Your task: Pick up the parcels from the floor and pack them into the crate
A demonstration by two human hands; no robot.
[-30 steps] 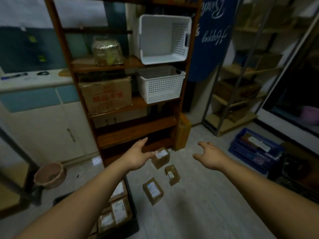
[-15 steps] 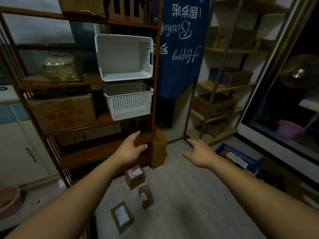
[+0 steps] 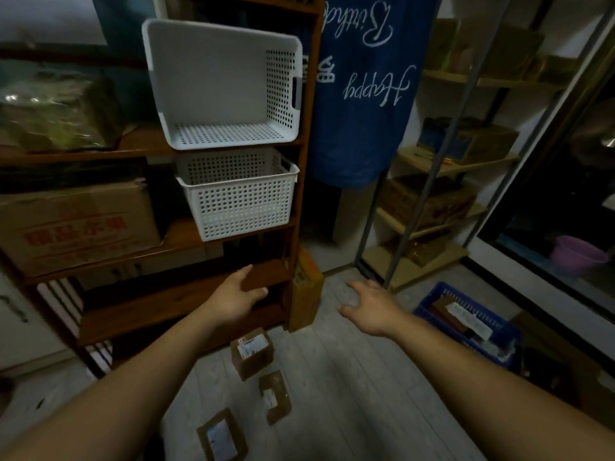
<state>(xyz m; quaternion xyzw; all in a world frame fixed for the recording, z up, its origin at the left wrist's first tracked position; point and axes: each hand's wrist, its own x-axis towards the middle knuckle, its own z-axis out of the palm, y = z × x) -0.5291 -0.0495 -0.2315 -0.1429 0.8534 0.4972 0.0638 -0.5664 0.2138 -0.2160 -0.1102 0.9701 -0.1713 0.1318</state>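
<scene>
Both hands, left hand and right hand, reach out empty with relaxed grip above three parcels on the floor; next likely lowering to grasp one.

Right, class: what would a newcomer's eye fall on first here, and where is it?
The left hand and right hand reach forward, open and empty, mid-frame. Three parcels lie on the floor below them. A tilted white basket sits on the shelf at upper left.

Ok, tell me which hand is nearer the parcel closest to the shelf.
Left. The left hand hovers just above that parcel; the right hand is off to its right.
</scene>
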